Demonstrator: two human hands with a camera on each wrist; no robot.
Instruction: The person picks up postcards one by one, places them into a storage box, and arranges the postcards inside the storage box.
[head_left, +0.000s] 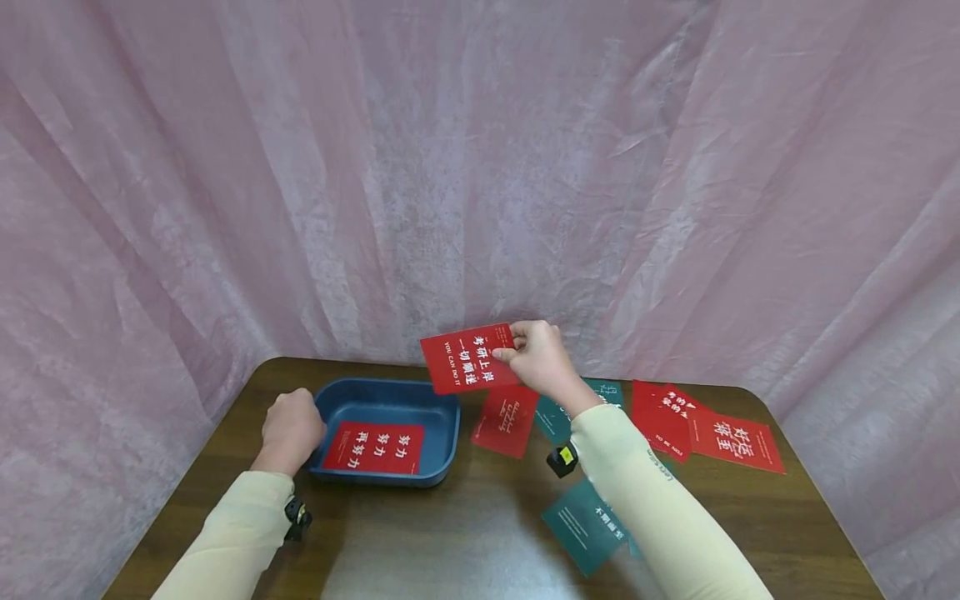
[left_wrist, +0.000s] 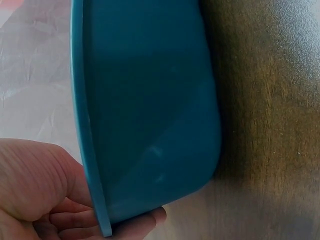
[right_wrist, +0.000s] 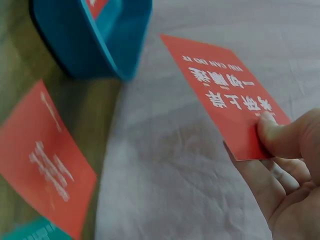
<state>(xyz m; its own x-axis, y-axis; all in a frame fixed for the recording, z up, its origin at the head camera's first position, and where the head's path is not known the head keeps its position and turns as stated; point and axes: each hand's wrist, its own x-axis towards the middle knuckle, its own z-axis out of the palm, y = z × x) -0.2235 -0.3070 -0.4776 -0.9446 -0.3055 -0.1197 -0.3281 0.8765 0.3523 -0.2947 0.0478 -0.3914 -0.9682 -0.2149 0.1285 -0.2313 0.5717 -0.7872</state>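
Observation:
A red card (head_left: 465,360) with white characters and the words YOU CAN DO IT is pinched in my right hand (head_left: 542,360), thumb on its printed face and fingers behind. It is raised over the table, its left end overlapping the tray's back right corner in the head view. With my left hand (head_left: 292,429) I grip the left rim of a blue tray (head_left: 448,450); in the left wrist view the fingers (left_wrist: 75,220) curl under the rim (left_wrist: 94,185). Inside the tray lies another red card (head_left: 375,447) with white characters.
Right of the tray lies a red card (head_left: 504,423), beside a green card (head_left: 553,421). Farther right are overlapping red cards (head_left: 663,421) and another red card (head_left: 738,442). A green card (head_left: 583,523) lies nearer the front. A pink curtain (head_left: 480,167) hangs behind the wooden table (head_left: 787,533).

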